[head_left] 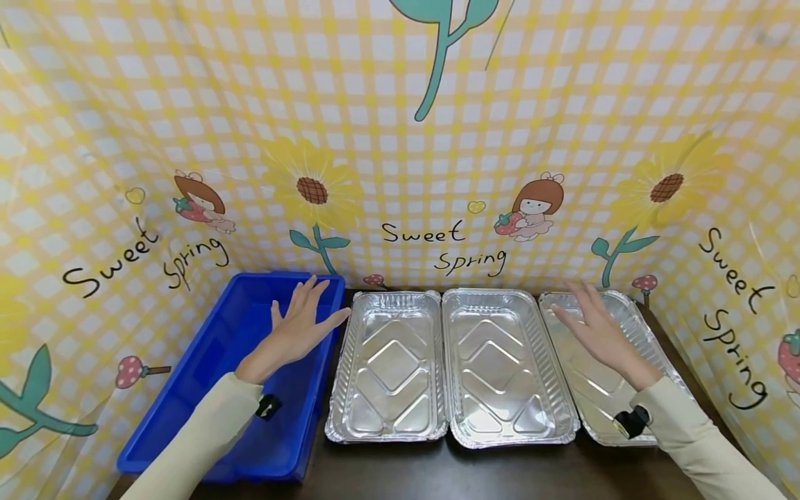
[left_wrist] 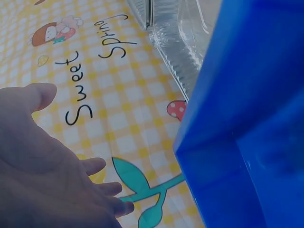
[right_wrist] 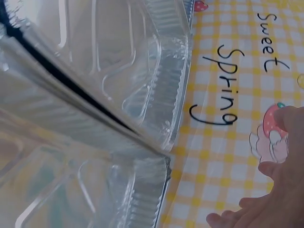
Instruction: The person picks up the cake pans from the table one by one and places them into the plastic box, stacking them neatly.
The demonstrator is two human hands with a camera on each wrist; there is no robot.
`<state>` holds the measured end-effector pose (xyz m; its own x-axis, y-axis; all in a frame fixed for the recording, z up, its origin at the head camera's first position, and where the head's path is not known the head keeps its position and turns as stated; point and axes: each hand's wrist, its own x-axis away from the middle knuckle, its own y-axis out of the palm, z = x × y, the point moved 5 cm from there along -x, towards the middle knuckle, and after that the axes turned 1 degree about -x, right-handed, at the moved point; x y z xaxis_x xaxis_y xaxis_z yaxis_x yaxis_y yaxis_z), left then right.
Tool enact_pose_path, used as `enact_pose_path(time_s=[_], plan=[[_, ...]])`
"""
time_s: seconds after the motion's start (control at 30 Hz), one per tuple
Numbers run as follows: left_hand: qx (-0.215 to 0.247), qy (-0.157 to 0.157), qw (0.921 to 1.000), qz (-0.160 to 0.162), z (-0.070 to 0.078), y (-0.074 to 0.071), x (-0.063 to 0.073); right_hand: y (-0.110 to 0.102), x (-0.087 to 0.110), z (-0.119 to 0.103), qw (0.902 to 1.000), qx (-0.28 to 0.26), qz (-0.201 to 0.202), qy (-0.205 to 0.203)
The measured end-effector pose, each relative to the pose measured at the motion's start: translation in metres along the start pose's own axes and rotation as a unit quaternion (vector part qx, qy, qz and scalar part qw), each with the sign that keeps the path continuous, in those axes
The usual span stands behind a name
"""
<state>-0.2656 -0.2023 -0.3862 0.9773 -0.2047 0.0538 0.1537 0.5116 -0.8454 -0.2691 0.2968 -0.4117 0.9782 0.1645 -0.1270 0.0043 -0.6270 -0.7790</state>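
Over the blue plastic bin (head_left: 219, 305) at the left, my left hand (head_left: 290, 332) is held with its fingers spread and nothing in it. My right hand (head_left: 600, 335) is above the rightmost foil tray (head_left: 631, 312), its fingers extended and holding nothing. Two more foil trays, a left one (head_left: 394, 368) and a middle one (head_left: 500, 368), stand side by side between the hands. No contents show in the bin or in these trays. The left wrist view shows the left hand (left_wrist: 52, 161) apart from the bin's blue wall (left_wrist: 204, 95). In the right wrist view the right hand (right_wrist: 270, 185) appears beyond the tray rims.
A dark tabletop (head_left: 375, 472) shows in front of the trays. A yellow checked cloth (head_left: 400, 153) with flowers and "Sweet Spring" lettering hangs behind and on both sides. The blue bin's rim stands close beside the left foil tray.
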Motion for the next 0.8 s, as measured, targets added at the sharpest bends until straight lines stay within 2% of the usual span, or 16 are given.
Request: enact_pose_path(time_s=[0.4, 0.63, 0.8], plan=[[0.011, -0.012, 0.9997, 0.02, -0.02, -0.011, 0.022, -0.013, 0.017, 0.017, 0.9969, -0.04, 0.058, -0.033], [0.016, -0.012, 0.9992, 0.033, -0.038, -0.008, 0.033, -0.023, 0.026, 0.027, 0.9954, -0.015, 0.086, -0.039], [0.022, -0.013, 0.9993, 0.028, -0.047, -0.008, 0.038, -0.025, 0.033, 0.034, 0.9955, -0.005, 0.091, -0.028]])
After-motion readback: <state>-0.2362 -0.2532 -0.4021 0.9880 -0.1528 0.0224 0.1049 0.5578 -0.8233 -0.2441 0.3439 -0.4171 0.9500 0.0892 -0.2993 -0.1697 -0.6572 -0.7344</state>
